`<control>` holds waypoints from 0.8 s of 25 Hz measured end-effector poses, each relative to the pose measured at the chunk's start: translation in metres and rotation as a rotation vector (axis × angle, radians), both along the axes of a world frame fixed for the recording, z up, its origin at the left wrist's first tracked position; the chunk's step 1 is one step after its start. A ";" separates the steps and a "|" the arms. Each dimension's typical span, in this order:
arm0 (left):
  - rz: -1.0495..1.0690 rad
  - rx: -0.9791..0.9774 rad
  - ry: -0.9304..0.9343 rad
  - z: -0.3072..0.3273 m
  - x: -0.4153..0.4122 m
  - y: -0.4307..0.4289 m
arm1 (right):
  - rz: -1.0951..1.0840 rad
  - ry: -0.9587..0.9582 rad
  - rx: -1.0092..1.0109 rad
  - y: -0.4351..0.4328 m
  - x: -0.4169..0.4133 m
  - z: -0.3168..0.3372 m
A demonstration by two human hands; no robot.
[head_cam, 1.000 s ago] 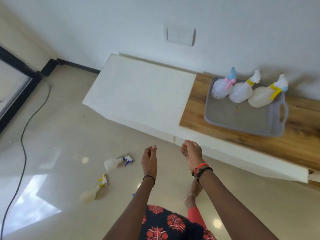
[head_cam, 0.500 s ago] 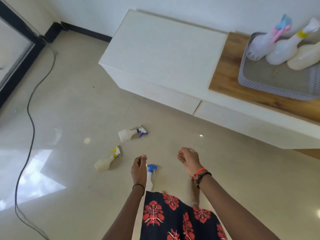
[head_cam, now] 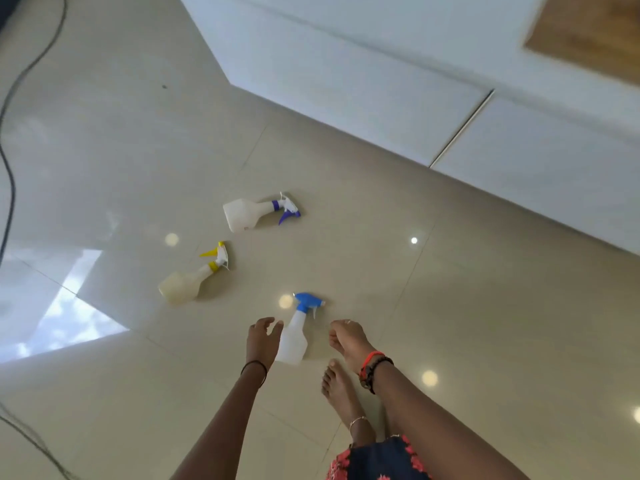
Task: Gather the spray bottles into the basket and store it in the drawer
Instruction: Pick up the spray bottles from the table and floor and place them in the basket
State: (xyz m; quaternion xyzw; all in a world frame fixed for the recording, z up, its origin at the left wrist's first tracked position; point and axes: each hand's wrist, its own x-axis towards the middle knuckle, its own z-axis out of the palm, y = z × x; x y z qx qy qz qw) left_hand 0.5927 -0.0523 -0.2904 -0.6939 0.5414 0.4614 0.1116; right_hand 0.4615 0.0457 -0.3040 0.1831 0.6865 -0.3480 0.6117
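Head view shows three bottles left on the floor; your left hand, fingers spread and empty, sits just beside the blue-capped bottle; your right hand, loosely curled and empty, flanks its other side; yellow-capped bottle and purple-capped bottle lie beyond it; basket and drawer steps remain, basket out of view

Single head-worn wide-angle view, pitched steeply down at glossy tiled floor. Wearer stood above scene; forearms entered from bottom edge, left hand and right hand sat low centre. Horizon tilted: white cabinet front ran diagonally from top centre to right edge. Wooden top clipped at upper right corner, blurred. Black cable hugged left edge. Floor filled most of frame, seen from standing height. No second view.
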 end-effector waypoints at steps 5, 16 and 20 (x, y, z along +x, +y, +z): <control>-0.201 0.197 -0.147 -0.095 0.023 0.010 | 0.144 -0.134 0.050 0.003 0.033 -0.088; -0.303 0.207 -0.105 -0.140 0.036 0.009 | 0.155 -0.242 0.007 -0.009 0.065 -0.120; -0.271 0.145 0.058 -0.070 0.010 0.002 | 0.096 -0.188 -0.036 -0.010 0.026 -0.055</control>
